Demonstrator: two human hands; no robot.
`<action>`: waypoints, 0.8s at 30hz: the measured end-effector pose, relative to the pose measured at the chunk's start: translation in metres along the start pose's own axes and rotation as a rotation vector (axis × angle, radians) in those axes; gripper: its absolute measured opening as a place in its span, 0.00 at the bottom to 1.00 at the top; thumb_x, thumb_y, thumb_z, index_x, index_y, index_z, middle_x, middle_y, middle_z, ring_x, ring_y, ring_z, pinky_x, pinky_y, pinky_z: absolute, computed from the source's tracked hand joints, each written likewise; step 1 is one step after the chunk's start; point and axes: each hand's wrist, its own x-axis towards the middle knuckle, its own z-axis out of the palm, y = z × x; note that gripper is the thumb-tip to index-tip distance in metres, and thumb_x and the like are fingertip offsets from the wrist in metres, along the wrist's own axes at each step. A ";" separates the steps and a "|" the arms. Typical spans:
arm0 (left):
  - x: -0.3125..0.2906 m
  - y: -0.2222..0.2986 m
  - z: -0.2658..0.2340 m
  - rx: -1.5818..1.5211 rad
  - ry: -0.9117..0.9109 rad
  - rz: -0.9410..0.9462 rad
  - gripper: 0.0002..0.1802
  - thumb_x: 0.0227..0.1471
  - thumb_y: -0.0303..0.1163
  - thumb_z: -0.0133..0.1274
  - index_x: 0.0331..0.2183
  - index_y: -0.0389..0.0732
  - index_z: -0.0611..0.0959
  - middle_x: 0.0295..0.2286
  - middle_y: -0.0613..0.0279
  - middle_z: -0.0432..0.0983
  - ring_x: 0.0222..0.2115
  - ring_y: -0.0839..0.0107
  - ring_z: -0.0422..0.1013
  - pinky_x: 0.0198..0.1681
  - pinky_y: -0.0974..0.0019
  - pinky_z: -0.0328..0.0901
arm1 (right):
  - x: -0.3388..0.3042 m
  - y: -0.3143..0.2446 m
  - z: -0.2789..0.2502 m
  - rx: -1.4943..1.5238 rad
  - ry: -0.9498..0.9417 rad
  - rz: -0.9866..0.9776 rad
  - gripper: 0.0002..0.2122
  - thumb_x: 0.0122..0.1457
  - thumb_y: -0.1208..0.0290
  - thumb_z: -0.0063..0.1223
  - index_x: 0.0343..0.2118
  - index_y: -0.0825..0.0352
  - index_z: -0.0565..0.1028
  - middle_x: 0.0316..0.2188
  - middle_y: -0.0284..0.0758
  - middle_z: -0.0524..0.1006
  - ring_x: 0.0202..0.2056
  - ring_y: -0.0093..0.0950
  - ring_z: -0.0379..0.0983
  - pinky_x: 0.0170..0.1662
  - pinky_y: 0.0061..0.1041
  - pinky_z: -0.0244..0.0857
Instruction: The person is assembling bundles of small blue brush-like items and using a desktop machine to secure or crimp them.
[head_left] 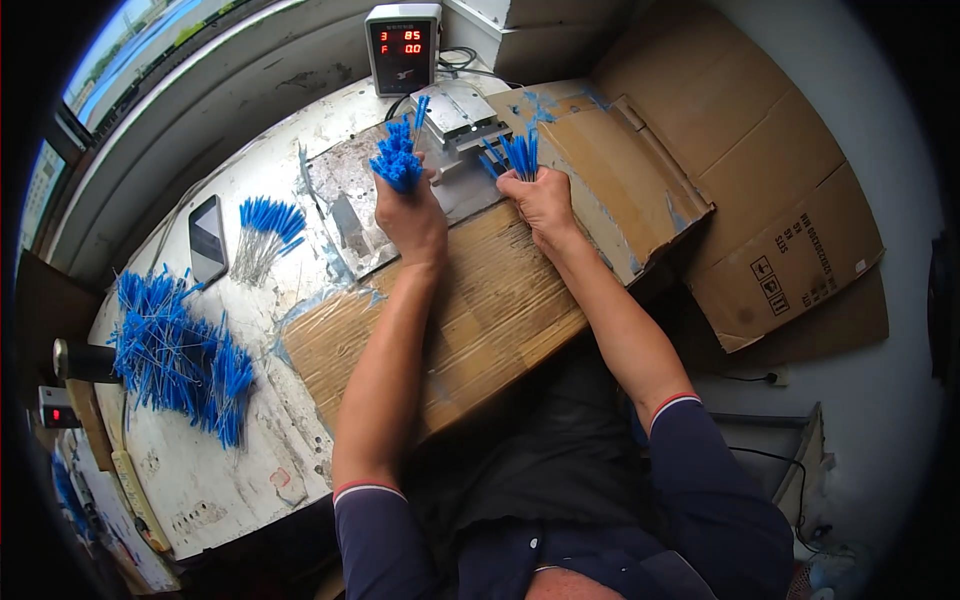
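Fingers, left hand (410,218): curled closed around a thick bunch of blue-tipped pieces (397,165), tips upward, in the upper middle of the frame; a few tips rise above the others.
Fingers, right hand (543,203): narrowed on a thinner, splayed cluster (520,155) of the same pieces, just right of upper centre; some lean leftward.
Metal block (455,112): beyond the hands, upper middle; whether either held group touches it, I cannot tell.
Bundled: both held groups, plus a fan-shaped bundle (266,232) lying left of centre, beside the dark phone (207,240), its tips roughly aligned.
Loose: a large tangled heap (175,345) at the left, pieces crossing every way.
Stage: partway, I judge, with much still lying loose; whether the held pieces are finished, I cannot tell.
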 end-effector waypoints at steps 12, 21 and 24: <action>0.003 0.004 -0.006 0.334 -0.007 0.067 0.09 0.56 0.28 0.54 0.40 0.42 0.75 0.28 0.49 0.78 0.32 0.44 0.75 0.35 0.47 0.66 | 0.009 0.012 0.007 -0.152 0.085 0.028 0.05 0.48 0.81 0.62 0.20 0.66 0.76 0.17 0.21 0.70 0.17 0.10 0.59 0.19 0.17 0.49; -0.002 0.007 -0.006 0.694 -0.305 0.222 0.09 0.51 0.23 0.50 0.37 0.41 0.78 0.29 0.52 0.78 0.34 0.52 0.74 0.38 0.52 0.65 | -0.005 -0.014 -0.005 0.205 -0.051 0.263 0.06 0.54 0.76 0.63 0.32 0.66 0.75 0.23 0.29 0.75 0.19 0.16 0.66 0.18 0.16 0.57; -0.005 0.009 -0.002 0.708 -0.305 0.314 0.09 0.50 0.23 0.49 0.36 0.40 0.78 0.27 0.51 0.77 0.32 0.52 0.74 0.37 0.52 0.66 | -0.005 -0.007 -0.015 0.256 -0.063 0.222 0.06 0.55 0.77 0.61 0.32 0.67 0.74 0.25 0.32 0.76 0.21 0.17 0.69 0.20 0.17 0.61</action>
